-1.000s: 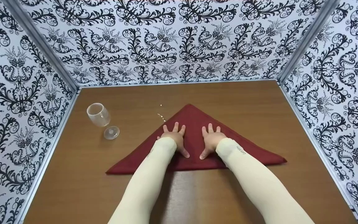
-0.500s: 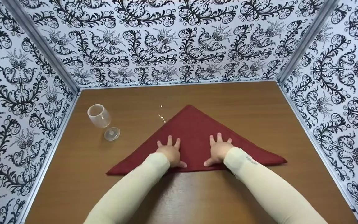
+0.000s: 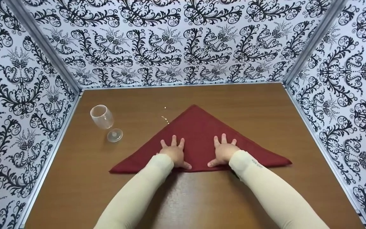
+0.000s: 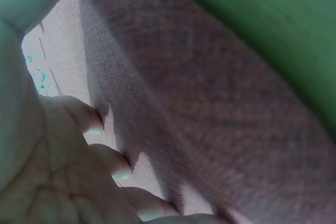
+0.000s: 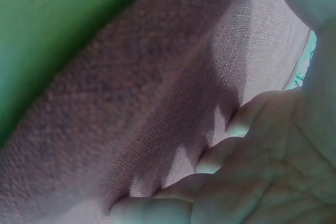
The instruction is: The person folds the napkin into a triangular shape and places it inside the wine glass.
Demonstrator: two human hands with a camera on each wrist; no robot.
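Note:
A dark red cloth napkin (image 3: 199,127), folded to a triangle, lies on the brown table with its peak pointing away from me. My left hand (image 3: 172,154) rests on its left half near the front folded edge, fingers spread and straight. On the right half my right hand (image 3: 224,152) lies the same way, with its thumb pointing inward toward the other thumb. Both wrist views show fingertips touching the napkin's weave, in the left wrist view the left hand (image 4: 68,166) and in the right wrist view the right hand (image 5: 262,166). Neither hand grips anything.
A clear stemmed wine glass (image 3: 103,117) stands at the table's left. Small bright specks (image 3: 165,119) show on the wood by the napkin's left slanted edge. Patterned black-and-white walls (image 3: 170,47) enclose the table (image 3: 68,178) at the back and sides.
Both hands have slid toward me and slightly apart across the napkin, mostly in the first half second. Since then they have stayed nearly still; the napkin keeps its triangle shape.

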